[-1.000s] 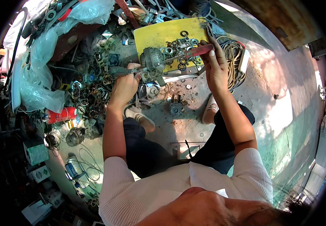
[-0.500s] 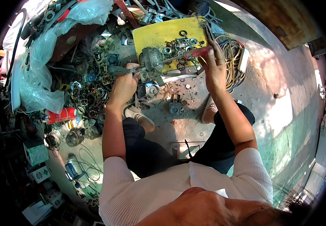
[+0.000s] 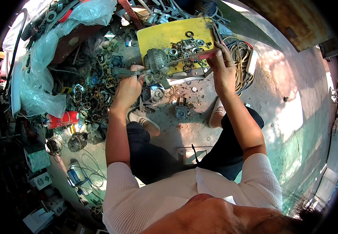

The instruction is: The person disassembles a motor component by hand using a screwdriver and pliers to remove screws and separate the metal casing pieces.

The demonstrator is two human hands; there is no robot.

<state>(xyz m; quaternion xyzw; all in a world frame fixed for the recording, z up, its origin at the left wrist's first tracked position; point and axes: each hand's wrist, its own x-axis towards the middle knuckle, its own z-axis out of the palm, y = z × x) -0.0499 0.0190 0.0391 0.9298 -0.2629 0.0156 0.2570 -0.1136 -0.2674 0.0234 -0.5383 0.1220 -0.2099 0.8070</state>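
Note:
A grey, grimy motor [image 3: 156, 62] with a ribbed round body is held up in front of me. My left hand [image 3: 129, 89] is closed round its left end, where a dark grey flat part [image 3: 120, 73] sticks out past my fingers. My right hand [image 3: 223, 69] grips the red handle of a screwdriver [image 3: 204, 55] between thumb and fingers. Its long shaft slants left and reaches the motor's right side; the exact spot the tip touches is too small to tell. Behind them lies a yellow board [image 3: 169, 33] bearing several bearings and metal rings [image 3: 192, 47].
A heap of small metal parts [image 3: 89, 97] spreads on the left, beside clear plastic sheeting [image 3: 40, 87] and a red cylinder [image 3: 62, 119]. Coiled cable [image 3: 242, 66] with a white power strip [image 3: 251, 62] lies right. A small square part [image 3: 181, 112] sits between my feet.
The fingers of my right hand have shifted and drawn in on the screwdriver's handle, which has turned slightly. My left hand and the motor stay where they were.

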